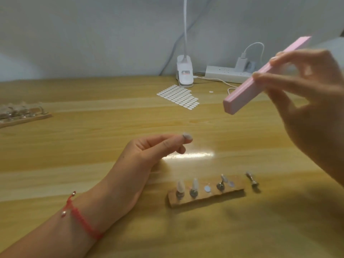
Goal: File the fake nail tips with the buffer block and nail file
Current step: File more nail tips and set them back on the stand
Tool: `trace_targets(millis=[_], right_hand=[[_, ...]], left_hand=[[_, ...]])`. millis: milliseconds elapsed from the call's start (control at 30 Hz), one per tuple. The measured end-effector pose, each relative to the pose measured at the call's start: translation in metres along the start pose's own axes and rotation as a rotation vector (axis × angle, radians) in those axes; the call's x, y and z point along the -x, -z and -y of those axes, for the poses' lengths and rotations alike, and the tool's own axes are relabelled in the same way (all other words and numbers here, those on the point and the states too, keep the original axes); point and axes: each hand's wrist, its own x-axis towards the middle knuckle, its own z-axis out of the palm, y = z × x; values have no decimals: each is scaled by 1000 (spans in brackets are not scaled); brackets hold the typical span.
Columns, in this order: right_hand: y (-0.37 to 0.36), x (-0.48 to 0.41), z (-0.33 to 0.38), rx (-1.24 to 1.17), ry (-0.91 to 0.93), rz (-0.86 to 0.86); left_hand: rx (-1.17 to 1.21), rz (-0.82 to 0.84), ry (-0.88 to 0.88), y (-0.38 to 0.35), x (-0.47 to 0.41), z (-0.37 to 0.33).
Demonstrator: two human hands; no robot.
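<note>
My left hand point(149, 151) hovers over the middle of the wooden table and pinches a small pale nail tip point(187, 136) between thumb and forefinger. Up at the right, my right hand point(309, 101) grips a long pink buffer block point(256, 81), held slantwise in the air with its lower end pointing toward the nail tip. In front of me lies a small wooden holder strip point(206, 196) with several metal stands; two of them carry upright nail tips point(180, 186). One loose metal stand point(252, 180) sits just right of the strip.
A sheet of white oval adhesive tabs point(178, 96) lies at the back centre, beside a white clip lamp base point(184, 73). A white power strip point(227, 73) with a charger sits at the back right. Another wooden holder with clear tips point(20, 113) rests at the far left.
</note>
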Motion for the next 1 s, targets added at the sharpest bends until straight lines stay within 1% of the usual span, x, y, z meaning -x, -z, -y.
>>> trace_targets(millis=[100, 200, 267, 333, 467, 633, 833, 933, 1000], right_hand=[[-10, 8, 9, -73, -3, 41], [-16, 15, 28, -249, -22, 94], [-16, 17, 43, -375, 4, 104], [-17, 21, 56, -430, 66, 128], [-18, 25, 68, -395, 191, 190], [-21, 22, 58, -292, 207, 170], [-19, 19, 51, -200, 255, 161], [-21, 23, 57, -255, 259, 146], [-25, 31, 68, -316, 309, 194]], left_hand=[[-18, -18, -13, 0, -2, 3], [-37, -71, -11, -1, -4, 6], [-16, -76, 9, -2, -4, 6], [33, -48, 31, 0, -3, 6], [102, -28, 35, -1, -2, 5], [150, -15, 21, -2, -3, 5], [134, 54, 12, 0, -3, 2], [135, 47, 40, 2, -2, 2], [141, 53, 60, 4, -2, 1]])
